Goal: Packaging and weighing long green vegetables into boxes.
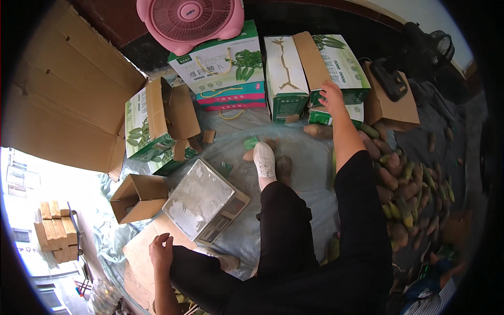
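Observation:
My right hand (pixel 332 98) is stretched forward at the near edge of a white and green carton (pixel 346 65). Its fingers are slightly bent and apart, by the carton's brown cardboard flap (pixel 310 60); whether they touch it I cannot tell. Under this carton lies another white and green carton (pixel 321 115), partly hidden. My left hand (pixel 161 253) hangs beside my left knee, holding nothing, with its fingers loosely curled and apart. Close to it stands a platform scale (pixel 199 197) with a worn silver top, on a sheet of flat cardboard (pixel 139 244).
Long green and reddish radishes (pixel 404 184) lie heaped at the right. A pink fan (pixel 189 13) stands on stacked cartons (pixel 218 68) at the back. Open cartons (pixel 152 121) and a small brown box (pixel 139 197) line the left. A black fan (pixel 391 79) rests on a brown carton.

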`<action>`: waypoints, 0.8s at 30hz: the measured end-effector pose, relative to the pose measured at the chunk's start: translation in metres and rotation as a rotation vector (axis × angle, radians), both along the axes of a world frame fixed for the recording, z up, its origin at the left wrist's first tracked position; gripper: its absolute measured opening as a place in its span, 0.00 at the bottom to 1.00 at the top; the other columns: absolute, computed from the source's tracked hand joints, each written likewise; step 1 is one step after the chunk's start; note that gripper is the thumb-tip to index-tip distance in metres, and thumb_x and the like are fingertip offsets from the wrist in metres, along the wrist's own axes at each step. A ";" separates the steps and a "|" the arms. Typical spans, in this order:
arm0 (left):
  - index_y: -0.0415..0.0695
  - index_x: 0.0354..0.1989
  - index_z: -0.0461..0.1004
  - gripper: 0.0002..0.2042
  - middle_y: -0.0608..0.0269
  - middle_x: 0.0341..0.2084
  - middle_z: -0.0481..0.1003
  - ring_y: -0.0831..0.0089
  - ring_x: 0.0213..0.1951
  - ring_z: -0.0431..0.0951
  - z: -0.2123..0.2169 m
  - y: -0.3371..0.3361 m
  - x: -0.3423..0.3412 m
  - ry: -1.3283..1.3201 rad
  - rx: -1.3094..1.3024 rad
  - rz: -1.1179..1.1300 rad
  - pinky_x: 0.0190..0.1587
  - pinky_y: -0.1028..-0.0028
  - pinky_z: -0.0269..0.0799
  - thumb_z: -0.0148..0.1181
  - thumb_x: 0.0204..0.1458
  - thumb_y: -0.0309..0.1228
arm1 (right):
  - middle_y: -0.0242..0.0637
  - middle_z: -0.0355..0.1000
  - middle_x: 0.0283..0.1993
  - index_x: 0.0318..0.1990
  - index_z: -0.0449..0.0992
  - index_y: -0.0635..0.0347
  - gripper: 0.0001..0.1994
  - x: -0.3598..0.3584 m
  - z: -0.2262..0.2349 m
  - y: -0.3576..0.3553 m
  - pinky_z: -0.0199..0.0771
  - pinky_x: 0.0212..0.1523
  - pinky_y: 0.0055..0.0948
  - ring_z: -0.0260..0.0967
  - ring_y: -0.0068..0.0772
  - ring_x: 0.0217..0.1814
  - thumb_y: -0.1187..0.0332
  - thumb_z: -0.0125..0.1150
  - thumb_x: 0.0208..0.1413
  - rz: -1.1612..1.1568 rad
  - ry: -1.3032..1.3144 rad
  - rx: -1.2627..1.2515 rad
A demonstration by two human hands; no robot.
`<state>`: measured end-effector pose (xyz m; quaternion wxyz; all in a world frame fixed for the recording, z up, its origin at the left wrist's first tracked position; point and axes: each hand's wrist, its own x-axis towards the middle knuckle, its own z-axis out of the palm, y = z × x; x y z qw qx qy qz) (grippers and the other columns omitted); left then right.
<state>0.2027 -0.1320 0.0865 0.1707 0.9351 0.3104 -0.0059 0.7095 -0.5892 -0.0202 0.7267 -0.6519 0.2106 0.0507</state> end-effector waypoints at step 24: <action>0.39 0.37 0.77 0.10 0.54 0.31 0.77 0.58 0.35 0.77 0.004 0.001 -0.014 -0.070 0.023 -0.050 0.39 0.66 0.71 0.58 0.50 0.31 | 0.35 0.72 0.43 0.53 0.68 0.62 0.18 -0.072 0.045 -0.114 0.66 0.32 0.21 0.75 0.31 0.39 0.77 0.54 0.54 -0.445 -0.327 0.259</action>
